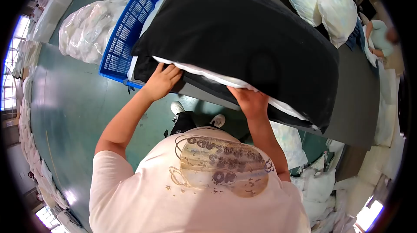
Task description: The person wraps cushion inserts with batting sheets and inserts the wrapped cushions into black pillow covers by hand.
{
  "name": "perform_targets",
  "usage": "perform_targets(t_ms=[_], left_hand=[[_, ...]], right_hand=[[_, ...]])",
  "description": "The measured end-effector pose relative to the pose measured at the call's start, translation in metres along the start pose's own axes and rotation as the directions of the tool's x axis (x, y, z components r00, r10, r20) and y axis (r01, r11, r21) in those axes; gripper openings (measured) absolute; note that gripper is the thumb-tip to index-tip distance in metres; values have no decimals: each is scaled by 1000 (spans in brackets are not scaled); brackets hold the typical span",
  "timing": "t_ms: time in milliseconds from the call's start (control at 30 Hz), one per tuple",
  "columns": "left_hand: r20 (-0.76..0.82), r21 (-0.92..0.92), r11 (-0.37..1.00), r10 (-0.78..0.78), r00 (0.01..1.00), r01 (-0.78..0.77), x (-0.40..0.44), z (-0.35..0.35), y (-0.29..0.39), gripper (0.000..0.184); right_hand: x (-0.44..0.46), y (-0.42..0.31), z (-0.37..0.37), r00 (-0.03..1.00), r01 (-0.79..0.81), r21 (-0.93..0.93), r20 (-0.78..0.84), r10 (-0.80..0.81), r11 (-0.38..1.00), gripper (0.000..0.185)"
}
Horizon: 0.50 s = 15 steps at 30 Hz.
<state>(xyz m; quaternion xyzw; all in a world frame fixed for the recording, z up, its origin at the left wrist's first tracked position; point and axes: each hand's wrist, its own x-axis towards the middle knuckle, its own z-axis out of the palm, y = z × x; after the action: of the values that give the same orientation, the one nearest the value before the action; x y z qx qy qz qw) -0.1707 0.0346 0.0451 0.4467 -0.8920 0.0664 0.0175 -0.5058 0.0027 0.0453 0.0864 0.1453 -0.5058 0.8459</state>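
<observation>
A large black pillowcase [243, 33] with a white pillow [204, 73] inside lies across the grey table in front of me. The white filling shows as a long strip along the case's open near edge. My left hand [163, 81] is closed on that edge near its left end, fingertips on the black and white fabric. Farther right, my right hand [251, 102] grips the same edge, with most of its fingers hidden in the opening.
A blue plastic basket [116, 57] stands at the left, partly under the pillow. The grey table [354, 107] extends right. Stuffed plastic bags [89, 29] lie at upper left, with more white bags [336, 11] at upper right. Another person [382, 37] is at far right.
</observation>
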Motion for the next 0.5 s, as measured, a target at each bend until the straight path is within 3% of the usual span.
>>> perform_targets(t_ms=[33, 133, 200, 267, 333, 400, 433, 467, 500], left_hand=[[-6, 60, 998, 36, 999, -36, 0, -1, -1, 39], [-14, 183, 976, 125, 992, -121, 6, -7, -8, 31], [140, 89, 994, 50, 989, -63, 16, -12, -17, 24], [-17, 249, 968, 35, 999, -30, 25, -27, -38, 20], [-134, 273, 960, -16, 991, 53, 34, -38, -67, 24], [-11, 331, 943, -20, 1000, 23, 44, -50, -82, 26], [159, 319, 948, -70, 985, 16, 49, -51, -82, 26], [150, 355, 934, -29, 988, -26, 55, -47, -83, 27], [108, 268, 963, -61, 992, 30, 57, -33, -87, 28]], right_hand=[[2, 2, 12, 997, 49, 51, -60, -46, 998, 54], [2, -3, 31, 991, 131, -98, -25, -134, 987, 53], [5, -1, 53, 984, 181, -104, 28, -179, 978, 59], [6, 0, 73, 985, 164, -29, -56, -165, 986, 60], [13, -1, 77, 979, 171, -33, -108, -173, 985, 59], [14, 2, 78, 972, 191, -90, -125, -201, 977, 58], [15, 4, 73, 975, 193, -23, -103, -195, 981, 56], [18, 5, 66, 985, 164, -53, -42, -167, 985, 56], [21, 2, 57, 989, 148, -87, 15, -147, 985, 56]])
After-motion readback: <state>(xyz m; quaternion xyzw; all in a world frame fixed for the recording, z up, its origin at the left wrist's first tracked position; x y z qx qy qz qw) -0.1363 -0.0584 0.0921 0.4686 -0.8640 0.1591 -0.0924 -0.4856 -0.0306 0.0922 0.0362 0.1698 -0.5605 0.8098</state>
